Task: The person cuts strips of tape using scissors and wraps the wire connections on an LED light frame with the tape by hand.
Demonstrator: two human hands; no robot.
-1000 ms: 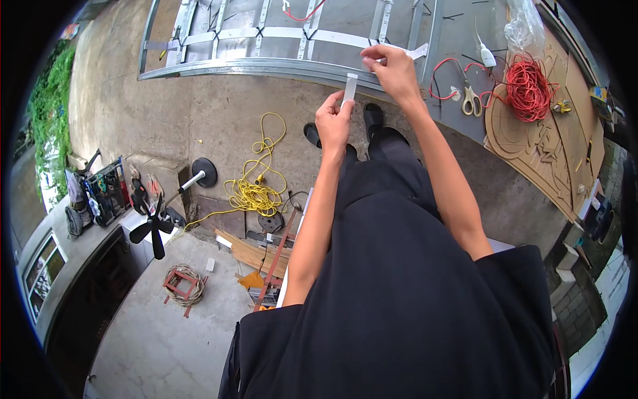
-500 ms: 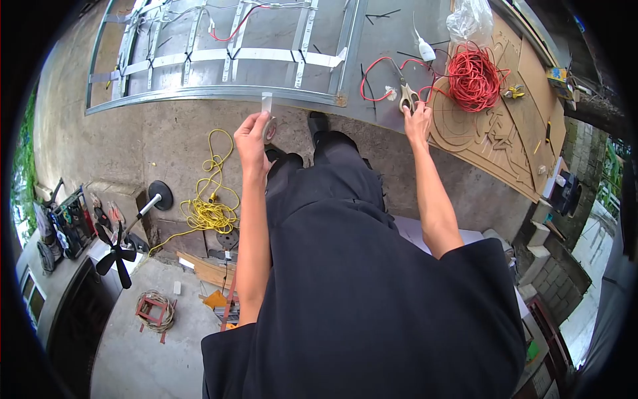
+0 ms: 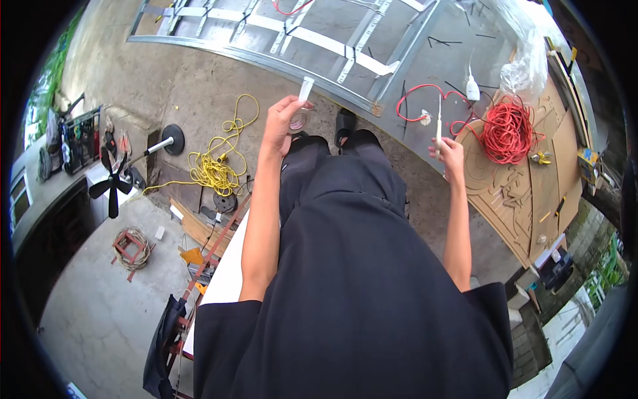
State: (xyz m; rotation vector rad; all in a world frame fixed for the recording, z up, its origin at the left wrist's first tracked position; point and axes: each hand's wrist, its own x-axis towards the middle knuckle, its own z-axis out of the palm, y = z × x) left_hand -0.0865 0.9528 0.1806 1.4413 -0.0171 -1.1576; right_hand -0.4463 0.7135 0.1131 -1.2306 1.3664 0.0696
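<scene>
My left hand (image 3: 282, 123) is closed on a roll of tape (image 3: 300, 122), and a pale loose strip of tape (image 3: 306, 88) sticks up past the fingertips near the metal frame's edge. In my right hand (image 3: 451, 158) is a pair of scissors (image 3: 438, 130), gripped by the light-coloured handles. They are seen edge-on, blades pointing away from me, so I cannot tell how far apart the blades are. Just beyond them a red wire (image 3: 403, 100) curves over the grey table surface (image 3: 425, 66), leading towards a tangled red wire bundle (image 3: 508, 132) at the right.
A metal frame with white strips (image 3: 312, 38) lies across the table. Right of it are a clear plastic bag (image 3: 525, 56), a white plug-like piece (image 3: 472, 88), cut brown board (image 3: 508, 199) and yellow-handled pliers (image 3: 541, 158). On the floor at left are a yellow cord (image 3: 216, 174) and a black-bladed fan (image 3: 111, 181).
My right hand has lifted the scissors off the table and drawn them nearer to me. The left hand still holds the tape roll. The whole view has turned and shifted.
</scene>
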